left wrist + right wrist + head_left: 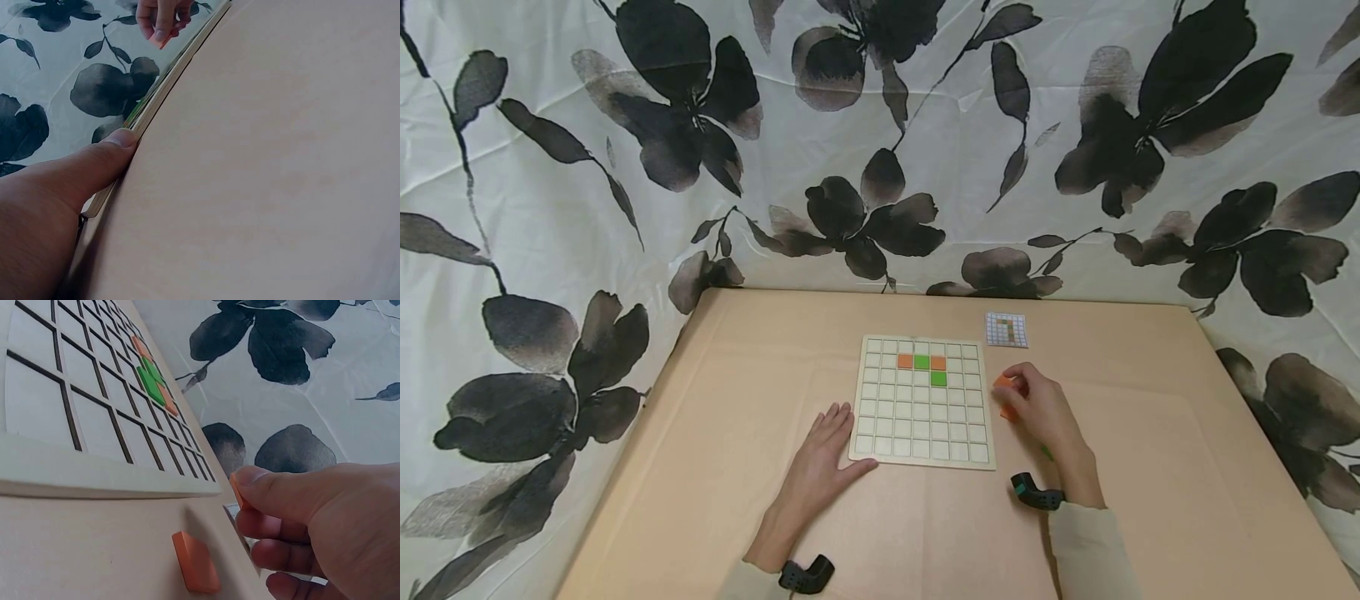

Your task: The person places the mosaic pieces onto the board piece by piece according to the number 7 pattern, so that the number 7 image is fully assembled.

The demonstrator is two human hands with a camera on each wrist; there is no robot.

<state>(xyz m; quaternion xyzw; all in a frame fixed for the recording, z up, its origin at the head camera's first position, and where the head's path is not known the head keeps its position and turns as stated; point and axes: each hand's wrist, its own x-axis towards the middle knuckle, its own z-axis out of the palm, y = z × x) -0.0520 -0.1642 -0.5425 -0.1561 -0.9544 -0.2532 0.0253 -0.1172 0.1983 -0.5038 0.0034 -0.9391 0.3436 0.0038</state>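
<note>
- Orange tile (236, 490) is showing between the thumb and forefinger of the right hand (1045, 408); we are seeing that hand pinching it just right of the board (921, 463), its other fingers curling.
- We are finding a second orange tile (199, 565) resting on the table (722, 467) near the board's right edge, and a green piece (1046, 452) lying partly hidden by the right arm.
- We are watching the left hand (820, 458) spreading straight fingers beside the board's left edge, its thumb touching the near edge, gripping nothing.
- On the board we are reading orange squares (905, 361) flanking one of two green squares (938, 379), the other sitting below the right orange.
- We are noticing a gridded card (1006, 330) lying beside the far right corner.
</note>
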